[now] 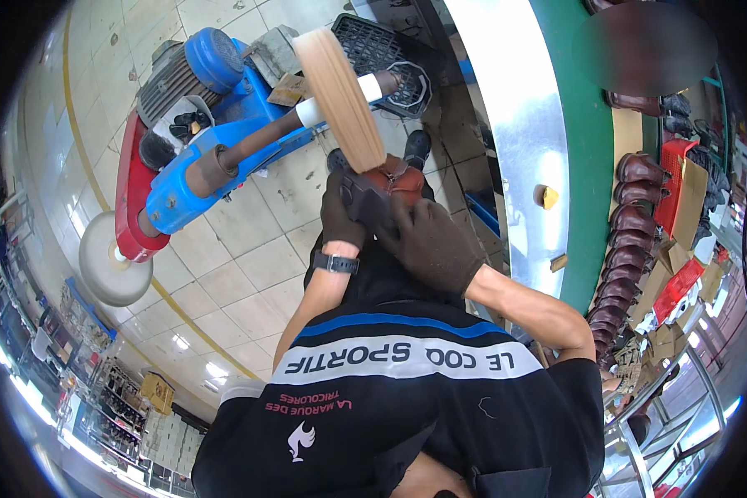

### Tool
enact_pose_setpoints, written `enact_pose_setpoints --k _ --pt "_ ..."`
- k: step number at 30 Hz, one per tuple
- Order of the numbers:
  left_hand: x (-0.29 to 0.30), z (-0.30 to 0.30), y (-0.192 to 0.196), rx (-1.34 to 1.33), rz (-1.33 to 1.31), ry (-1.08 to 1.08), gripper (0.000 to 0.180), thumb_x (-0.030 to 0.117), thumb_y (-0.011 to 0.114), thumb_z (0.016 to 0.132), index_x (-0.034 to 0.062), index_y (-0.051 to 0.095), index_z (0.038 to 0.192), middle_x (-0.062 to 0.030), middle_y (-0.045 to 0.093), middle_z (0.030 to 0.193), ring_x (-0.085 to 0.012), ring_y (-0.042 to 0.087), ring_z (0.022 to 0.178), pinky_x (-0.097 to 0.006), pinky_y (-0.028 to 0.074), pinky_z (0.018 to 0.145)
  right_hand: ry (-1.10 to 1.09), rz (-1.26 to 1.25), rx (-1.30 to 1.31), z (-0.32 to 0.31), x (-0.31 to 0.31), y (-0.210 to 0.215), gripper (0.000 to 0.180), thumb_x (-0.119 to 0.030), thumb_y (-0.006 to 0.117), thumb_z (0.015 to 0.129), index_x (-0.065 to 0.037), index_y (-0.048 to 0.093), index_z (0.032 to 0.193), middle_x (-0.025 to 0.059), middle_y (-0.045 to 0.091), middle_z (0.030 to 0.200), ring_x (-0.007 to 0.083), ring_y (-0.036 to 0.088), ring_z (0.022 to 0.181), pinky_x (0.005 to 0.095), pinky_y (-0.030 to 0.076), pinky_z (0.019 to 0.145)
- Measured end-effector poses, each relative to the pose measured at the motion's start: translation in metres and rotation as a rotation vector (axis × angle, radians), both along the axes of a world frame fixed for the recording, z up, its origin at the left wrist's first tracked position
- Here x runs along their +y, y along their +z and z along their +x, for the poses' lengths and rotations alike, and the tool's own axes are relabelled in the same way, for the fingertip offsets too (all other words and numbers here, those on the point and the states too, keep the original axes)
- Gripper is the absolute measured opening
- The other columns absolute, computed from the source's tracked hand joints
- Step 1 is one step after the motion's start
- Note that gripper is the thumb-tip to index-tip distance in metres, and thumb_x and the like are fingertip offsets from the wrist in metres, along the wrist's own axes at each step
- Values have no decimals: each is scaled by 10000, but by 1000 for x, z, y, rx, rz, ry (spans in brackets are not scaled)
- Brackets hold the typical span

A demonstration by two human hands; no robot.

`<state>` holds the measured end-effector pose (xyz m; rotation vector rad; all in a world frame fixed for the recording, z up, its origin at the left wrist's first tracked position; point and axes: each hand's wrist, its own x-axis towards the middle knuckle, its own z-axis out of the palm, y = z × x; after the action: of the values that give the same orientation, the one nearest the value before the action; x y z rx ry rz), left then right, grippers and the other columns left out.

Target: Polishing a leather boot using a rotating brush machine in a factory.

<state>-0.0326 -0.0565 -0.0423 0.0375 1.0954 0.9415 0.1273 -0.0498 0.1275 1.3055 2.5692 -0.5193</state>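
Both my hands wear dark brown gloves and hold a reddish-brown leather shoe (404, 184) with a dark sole, in front of my body. My left hand (339, 216) is closed round its left side, by the sole. On the other side my right hand (436, 247) grips it with bent fingers, hiding part of the shoe. Right at the shoe's upper part is the lower rim of a tan buffing wheel (340, 100), blurred as if spinning. Whether the two touch, I cannot tell.
A blue polishing machine (192, 187) with a motor (174, 87) and a second, pale wheel (108, 259) stands left. Beyond the tan wheel is a black plastic crate (373, 46). To the right runs a metal-edged green bench (585, 158), lined with brown shoes (627, 257).
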Motion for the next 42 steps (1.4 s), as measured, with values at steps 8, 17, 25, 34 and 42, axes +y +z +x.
enact_pose_setpoints --k 8,17,25,34,42 --pt "28 15 57 587 316 -347 258 75 484 839 27 430 1087 -63 520 1013 -121 480 930 -286 416 832 -1488 -1058 1398 -2 -24 -21 492 -203 642 758 -12 458 1173 156 490 1133 241 533 969 327 476 765" --pt "65 20 -17 -23 -334 121 431 330 329 861 15 519 1085 -106 570 1031 -216 539 955 -330 425 847 -1744 -1596 1578 -23 3 -87 333 -247 569 799 -34 494 1043 99 599 841 196 613 669 335 534 579" --pt "71 0 -53 -16 -33 -21 307 293 430 856 21 559 916 -73 601 833 -189 577 778 -284 467 744 -1680 -1407 1566 -48 6 -86 398 -224 575 807 -61 407 1129 87 573 861 184 605 676 350 548 560" --pt "89 17 -89 -13 -143 -61 314 282 451 856 32 540 1024 -94 591 984 -195 562 891 -311 468 779 -1724 -1329 1551 -52 19 -76 378 -103 652 729 -149 429 1032 2 513 850 128 545 758 340 510 597" --pt "75 30 -83 -120 -158 -92 329 290 433 876 39 522 1070 -95 575 1038 -199 560 912 -318 467 803 -1658 -1194 1525 -53 34 -86 376 -78 634 717 -128 464 1049 -5 549 864 107 539 640 274 438 427"
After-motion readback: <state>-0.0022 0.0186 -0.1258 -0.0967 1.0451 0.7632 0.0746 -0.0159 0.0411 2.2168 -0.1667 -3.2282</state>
